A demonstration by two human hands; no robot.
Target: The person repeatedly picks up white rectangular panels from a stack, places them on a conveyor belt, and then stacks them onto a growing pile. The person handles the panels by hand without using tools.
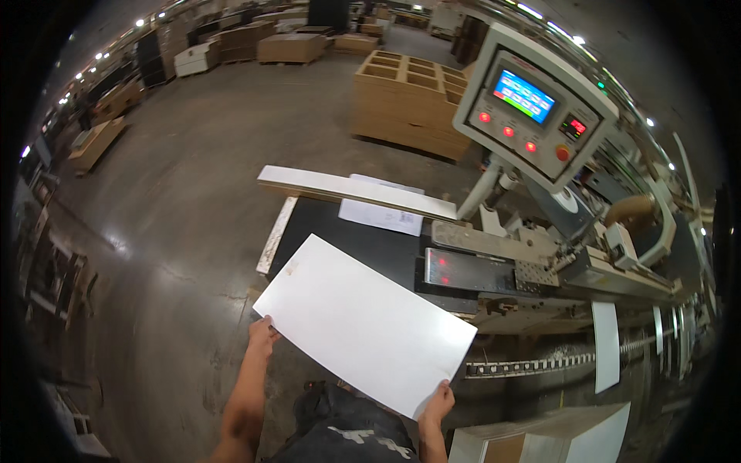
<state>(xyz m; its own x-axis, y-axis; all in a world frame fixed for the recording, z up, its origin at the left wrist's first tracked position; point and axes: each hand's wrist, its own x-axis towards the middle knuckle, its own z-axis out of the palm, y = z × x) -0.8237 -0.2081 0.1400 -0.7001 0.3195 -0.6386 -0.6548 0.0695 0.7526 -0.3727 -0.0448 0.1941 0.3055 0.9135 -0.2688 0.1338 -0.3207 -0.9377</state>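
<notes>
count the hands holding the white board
2: the left hand by the left corner of the white board, the right hand on its right short edge.

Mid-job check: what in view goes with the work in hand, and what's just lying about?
Likely part of the job:
- white panel, held by the left hand and right hand
- machine with its lit control panel

Seemingly just lying about:
- white papers on the black surface
- compartmented wooden box, farther off
</notes>
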